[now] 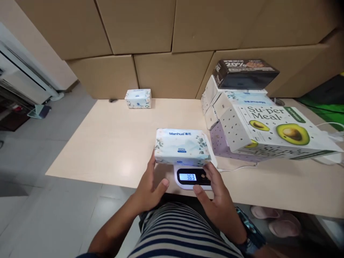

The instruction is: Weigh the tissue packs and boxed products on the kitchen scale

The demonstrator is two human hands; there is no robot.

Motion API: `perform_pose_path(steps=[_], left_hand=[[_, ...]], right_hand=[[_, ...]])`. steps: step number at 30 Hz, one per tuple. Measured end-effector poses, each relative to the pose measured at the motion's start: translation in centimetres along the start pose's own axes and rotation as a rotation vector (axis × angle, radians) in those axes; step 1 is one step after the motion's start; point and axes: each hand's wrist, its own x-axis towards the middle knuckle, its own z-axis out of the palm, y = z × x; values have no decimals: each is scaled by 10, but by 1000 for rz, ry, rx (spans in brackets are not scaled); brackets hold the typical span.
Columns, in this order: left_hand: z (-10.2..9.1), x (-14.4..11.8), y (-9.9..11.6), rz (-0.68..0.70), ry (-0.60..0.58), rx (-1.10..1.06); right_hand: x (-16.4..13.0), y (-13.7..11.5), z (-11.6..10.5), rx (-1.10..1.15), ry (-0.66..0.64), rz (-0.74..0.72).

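A white and pale-blue tissue pack [182,147] printed "Manhua" rests on a white digital scale [185,185] near the front edge of the table. The scale's lit display reads 363. My left hand [150,186] is at the pack's left front corner, its fingers along the side and the thumb spread away. At the right front corner is my right hand [216,195], its fingertips by the pack and its thumb stretched out beside the scale's panel. Neither hand is wrapped round the pack. The undersides of the fingers are partly hidden.
A smaller tissue pack [138,99] stands at the back left of the table [107,143]. On the right are stacked tissue packs, a dark box [245,74] and a "Su-per Meal" avocado box [279,129]. Cardboard boxes [172,73] line the back. A white cable [239,167] runs right.
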Motion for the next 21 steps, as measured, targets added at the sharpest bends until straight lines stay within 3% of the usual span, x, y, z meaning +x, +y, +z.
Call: perform_pose_path(steps=[2, 4, 7, 9, 11, 13, 15, 21], left_hand=[[-33, -2, -4, -41, 65, 74], [-68, 17, -9, -53, 225, 150], [-121, 85, -13, 68, 474, 185], [-151, 143, -17, 137, 565, 170], [-176, 194, -25, 86, 585, 232], [-191, 230, -40, 42, 607, 272], [-198, 251, -59, -10, 617, 298], [-191, 270, -120, -114, 630, 336]], right_hand=[[18, -29, 15, 76, -78, -53], [52, -59, 37, 155, -150, -154], [125, -99, 82, 257, -175, -370], [180, -117, 115, 259, -143, -496], [231, -126, 147, 230, -127, -517], [273, -128, 172, 206, -115, -421], [304, -125, 190, 181, -108, -330], [341, -98, 214, 139, -133, -227]])
